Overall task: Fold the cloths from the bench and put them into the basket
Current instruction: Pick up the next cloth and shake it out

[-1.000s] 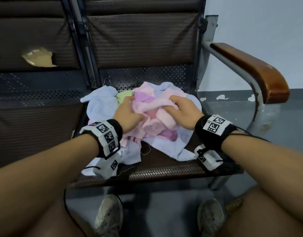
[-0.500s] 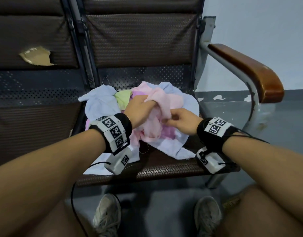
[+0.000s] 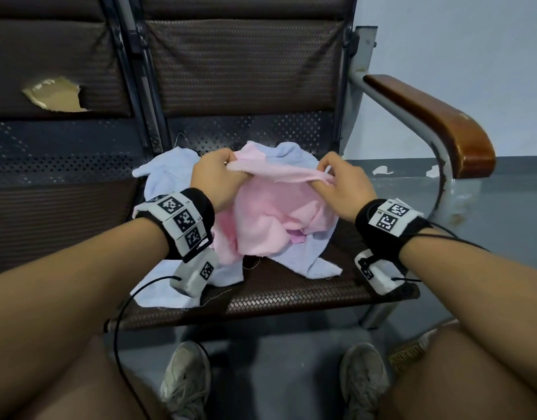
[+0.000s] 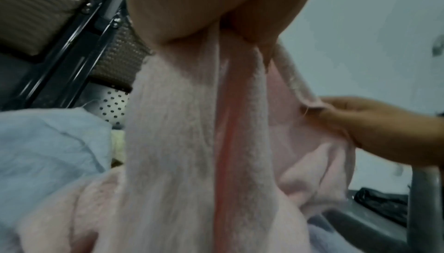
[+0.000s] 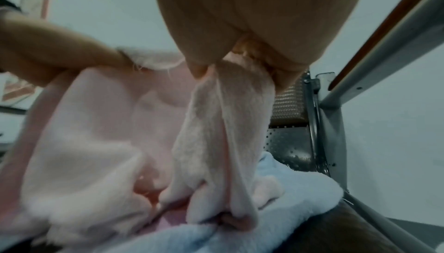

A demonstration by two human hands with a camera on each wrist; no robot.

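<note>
Now pink cloth (image 3: 279,213) edge taut between left hand (image 3: 217,174) and right hand (image 3: 343,184).

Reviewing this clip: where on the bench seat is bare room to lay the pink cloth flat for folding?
Bare seat shows along the front edge, below the pale blue cloths, and in a narrow strip on the armrest side. The middle and back are crowded with the pile. The left hand and right hand hold the pink cloth above it.
</note>
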